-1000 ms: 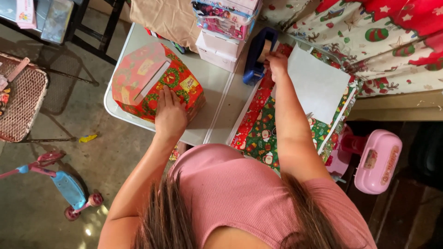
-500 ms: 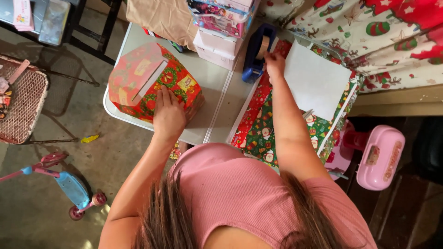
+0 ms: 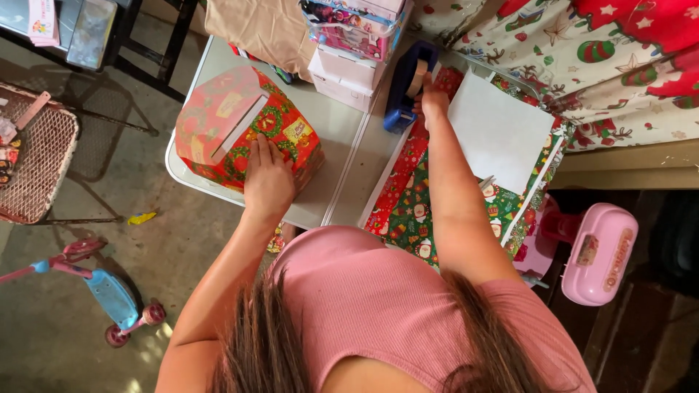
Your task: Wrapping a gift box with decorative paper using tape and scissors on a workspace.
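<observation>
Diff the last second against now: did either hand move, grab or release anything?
Almost nothing changed. The left hand stays flat on the wrapped gift box, which sits slightly nearer the table's edge in view. The right hand stays at the blue tape dispenser, fingers on the roll. The wrapping paper sheet is unmoved.

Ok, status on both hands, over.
Left hand flat on wrapped gift box. Right hand at blue tape dispenser. Nothing in between.
</observation>
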